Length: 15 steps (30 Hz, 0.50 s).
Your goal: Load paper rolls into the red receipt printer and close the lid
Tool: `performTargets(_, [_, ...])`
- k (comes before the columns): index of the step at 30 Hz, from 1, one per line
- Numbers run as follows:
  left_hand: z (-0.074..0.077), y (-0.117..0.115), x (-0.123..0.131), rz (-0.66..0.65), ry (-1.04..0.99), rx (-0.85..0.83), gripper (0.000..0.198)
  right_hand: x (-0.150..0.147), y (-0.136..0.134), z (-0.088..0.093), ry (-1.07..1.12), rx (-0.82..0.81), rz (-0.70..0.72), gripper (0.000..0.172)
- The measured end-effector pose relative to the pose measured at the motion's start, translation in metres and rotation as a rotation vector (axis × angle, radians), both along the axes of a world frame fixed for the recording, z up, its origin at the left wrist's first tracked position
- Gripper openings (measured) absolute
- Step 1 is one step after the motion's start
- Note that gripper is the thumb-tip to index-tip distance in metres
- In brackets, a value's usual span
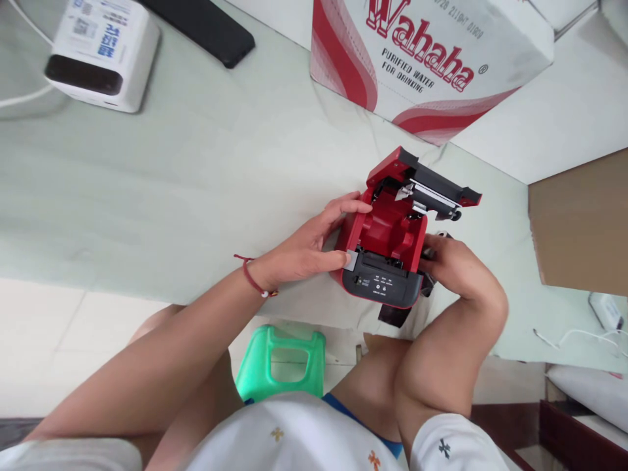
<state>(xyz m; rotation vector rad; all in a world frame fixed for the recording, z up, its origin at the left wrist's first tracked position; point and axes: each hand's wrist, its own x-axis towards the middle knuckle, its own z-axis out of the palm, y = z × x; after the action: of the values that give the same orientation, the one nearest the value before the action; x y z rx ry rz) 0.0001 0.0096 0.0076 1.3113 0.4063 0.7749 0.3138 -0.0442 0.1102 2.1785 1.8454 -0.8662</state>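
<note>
A small red and black label printer (387, 229) stands on the table near its front edge, its lid (426, 186) raised and the red paper bay bare inside. My left hand (324, 242) grips the printer's left side, the thumb on a grey button (351, 260) and the fingertips on the rim of the bay. Against the right side, my right hand (454, 261) is closed with curled fingers. Dark shiny material shows around those fingertips, but what they hold is mostly hidden. A dark strip (394, 315) pokes out below the printer's front.
A Wahaha water carton (417, 72) stands behind the printer. To the far left are a white device (105, 55) with cables and a black phone-like slab (206, 29). A brown cardboard panel (579, 222) is at right. A green stool (282, 366) sits below the table edge.
</note>
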Motion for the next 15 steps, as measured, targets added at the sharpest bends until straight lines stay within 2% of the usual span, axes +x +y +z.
performTargets(3, [0.001,0.000,0.001,-0.008,0.006,-0.019,0.077,0.010,-0.019,0.032,0.228,-0.077,0.156,0.019])
performTargets(6, [0.000,0.000,0.002,-0.008,0.010,-0.013,0.075,0.018,-0.038,0.062,0.526,0.024,0.487,0.020])
performTargets(8, [0.000,0.000,0.002,-0.006,0.009,-0.003,0.075,0.016,-0.044,0.073,0.710,0.119,0.722,0.022])
performTargets(9, [0.000,0.000,0.001,-0.006,0.009,0.001,0.075,0.012,-0.045,0.076,0.760,0.165,0.783,0.025])
performTargets(11, [0.000,0.000,0.001,-0.005,0.003,0.007,0.076,-0.005,-0.042,0.075,0.726,0.259,0.755,0.028])
performTargets(15, [-0.001,-0.002,0.001,0.008,-0.006,0.005,0.073,-0.057,-0.025,0.054,0.366,0.421,0.380,0.025])
